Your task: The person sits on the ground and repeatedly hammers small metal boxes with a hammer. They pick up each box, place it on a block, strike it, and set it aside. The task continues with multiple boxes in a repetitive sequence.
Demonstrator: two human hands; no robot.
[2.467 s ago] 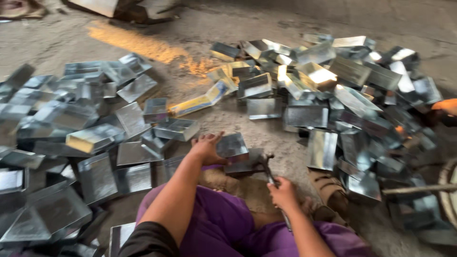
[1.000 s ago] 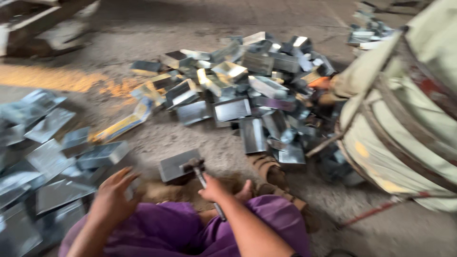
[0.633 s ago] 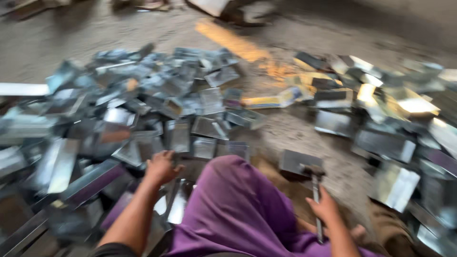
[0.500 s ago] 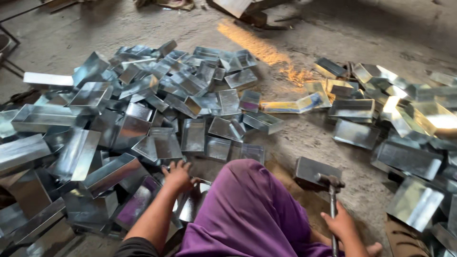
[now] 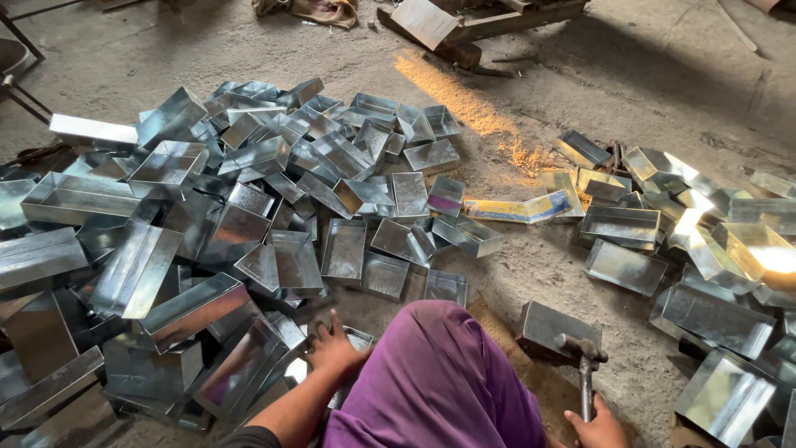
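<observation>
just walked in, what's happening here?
A person in purple trousers sits on a concrete floor among heaps of shiny sheet-metal trays. The right hand grips a hammer by its handle, its head resting against one metal box lying upside down in front of the knee. The left hand reaches into the pile on the left, fingers on a tray there. More trays lie scattered to the right.
</observation>
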